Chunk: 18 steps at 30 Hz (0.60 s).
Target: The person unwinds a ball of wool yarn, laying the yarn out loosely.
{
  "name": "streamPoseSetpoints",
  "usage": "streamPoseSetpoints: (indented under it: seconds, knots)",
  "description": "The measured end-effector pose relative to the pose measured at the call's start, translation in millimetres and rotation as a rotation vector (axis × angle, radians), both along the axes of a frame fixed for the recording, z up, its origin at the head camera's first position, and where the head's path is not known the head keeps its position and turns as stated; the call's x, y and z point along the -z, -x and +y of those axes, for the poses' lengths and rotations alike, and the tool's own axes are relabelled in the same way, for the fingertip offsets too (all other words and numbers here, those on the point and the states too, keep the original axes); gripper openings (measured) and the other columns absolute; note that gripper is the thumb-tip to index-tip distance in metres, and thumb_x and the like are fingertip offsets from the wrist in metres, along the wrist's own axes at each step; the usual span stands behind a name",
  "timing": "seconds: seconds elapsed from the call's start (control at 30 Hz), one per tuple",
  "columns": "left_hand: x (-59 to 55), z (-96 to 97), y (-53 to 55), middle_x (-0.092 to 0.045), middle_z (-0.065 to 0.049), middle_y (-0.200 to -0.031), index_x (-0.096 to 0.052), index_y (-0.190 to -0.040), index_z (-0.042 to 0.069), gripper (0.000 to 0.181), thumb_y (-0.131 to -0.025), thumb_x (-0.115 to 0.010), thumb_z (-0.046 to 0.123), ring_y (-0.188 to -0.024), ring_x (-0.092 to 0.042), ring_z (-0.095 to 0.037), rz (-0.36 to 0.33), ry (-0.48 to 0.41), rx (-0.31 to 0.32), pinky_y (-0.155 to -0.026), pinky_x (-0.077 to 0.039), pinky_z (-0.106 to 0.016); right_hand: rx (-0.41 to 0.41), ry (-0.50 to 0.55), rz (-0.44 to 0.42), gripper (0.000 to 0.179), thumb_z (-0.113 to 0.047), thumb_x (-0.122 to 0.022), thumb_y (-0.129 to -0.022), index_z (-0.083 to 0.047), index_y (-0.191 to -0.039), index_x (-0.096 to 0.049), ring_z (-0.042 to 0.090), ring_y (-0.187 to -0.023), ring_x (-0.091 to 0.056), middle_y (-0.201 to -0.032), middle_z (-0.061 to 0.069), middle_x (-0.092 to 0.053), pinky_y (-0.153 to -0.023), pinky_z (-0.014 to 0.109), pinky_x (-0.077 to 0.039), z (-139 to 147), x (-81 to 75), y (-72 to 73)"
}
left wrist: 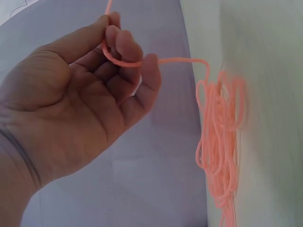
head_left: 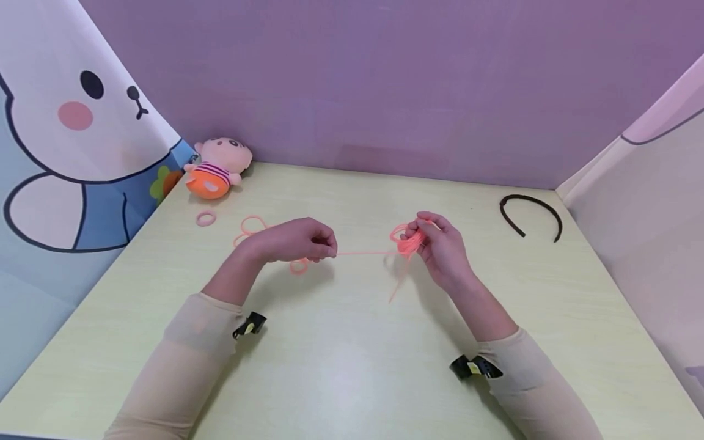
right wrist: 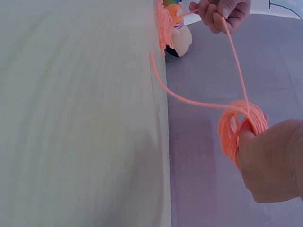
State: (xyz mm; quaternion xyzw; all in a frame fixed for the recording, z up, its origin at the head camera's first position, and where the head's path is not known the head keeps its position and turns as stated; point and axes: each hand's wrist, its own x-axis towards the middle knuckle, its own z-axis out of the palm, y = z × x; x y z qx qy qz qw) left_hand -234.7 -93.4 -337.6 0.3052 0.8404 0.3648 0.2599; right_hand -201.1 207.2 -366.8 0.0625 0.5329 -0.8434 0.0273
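A person in cream long sleeves works a length of thin salmon-pink yarn point(head_left: 363, 252) above the middle of a pale yellow-green tabletop point(head_left: 352, 366). The right hand point(head_left: 440, 247) grasps a small wound bundle of the yarn point(head_left: 408, 240), its coils wrapped around the fingers point(right wrist: 248, 137), as the right wrist view shows. The left hand point(head_left: 299, 239) is curled, pinching the strand between thumb and fingertips point(left wrist: 128, 47); the yarn runs taut and nearly level from that pinch across to the bundle. A loose tail point(head_left: 397, 287) drops from the bundle to the tabletop just below the right hand. Behind the left hand, more slack yarn lies in untidy loops point(head_left: 250, 227) on the table, toward the far left corner. Near those loops rests a small pale-pink ring-shaped hair tie point(head_left: 206, 218), and beyond it, in the far left corner against the purple backdrop, a small plush doll in a striped top and orange shorts point(head_left: 217, 166) lies on its side. Close to the far right corner sits a dark brown curved headband point(head_left: 530, 214), well apart from both hands. A cartoon rabbit panel point(head_left: 71, 134) lines the table's left edge
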Motion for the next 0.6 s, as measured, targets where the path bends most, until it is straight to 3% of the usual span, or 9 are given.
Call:
streamPoseSetpoints:
  seconds: [0.1,0.23,0.43,0.6]
  knots:
    - [1.0,-3.2,2.6,-0.056,-0.004,-0.079,-0.067,-0.096,0.006,0.011,-0.101,-0.060,0.013,-0.072,-0.051,-0.017,0.008,0.024,-0.004,-0.066,-0.044,-0.032,0.028,0.040,-0.009,0.018,-0.005,-0.049,-0.106,-0.003,-0.124,-0.049,0.016,-0.083,-0.065,-0.101,0.012,-0.059,-0.083,0.028,-0.057,0,-0.6,0.7]
    - [2.5,-7.9,6.1,-0.057,-0.005,-0.079,-0.067,-0.098,0.001,0.014,-0.101,-0.059,0.012,-0.070,-0.051,-0.016,0.029,0.055,-0.057,-0.067,-0.043,-0.032,0.035,0.086,-0.017,0.016,-0.004,-0.048,-0.106,-0.002,-0.122,-0.049,0.015,-0.080,-0.064,-0.099,0.012,-0.058,-0.082,0.026,-0.057,1,-0.5,1.6]
    - [2.8,-15.0,11.7,-0.056,-0.004,-0.078,-0.069,-0.098,0.001,0.014,-0.098,-0.057,0.008,-0.071,-0.050,-0.016,0.092,0.094,-0.196,-0.066,-0.042,-0.032,0.023,0.080,-0.052,0.017,-0.004,-0.049,-0.106,-0.002,-0.123,-0.050,0.014,-0.082,-0.062,-0.100,0.010,-0.057,-0.078,0.023,-0.057,2,-1.2,2.5]
    - [0.8,-22.5,15.4,-0.060,-0.011,-0.085,-0.069,-0.102,-0.001,0.017,-0.099,-0.057,0.010,-0.076,-0.053,-0.020,0.143,0.088,-0.334,-0.069,-0.044,-0.034,-0.039,0.043,-0.067,0.017,-0.005,-0.046,-0.107,-0.001,-0.123,-0.049,0.013,-0.082,-0.059,-0.101,0.009,-0.056,-0.071,0.021,-0.055,1,-1.0,1.4]
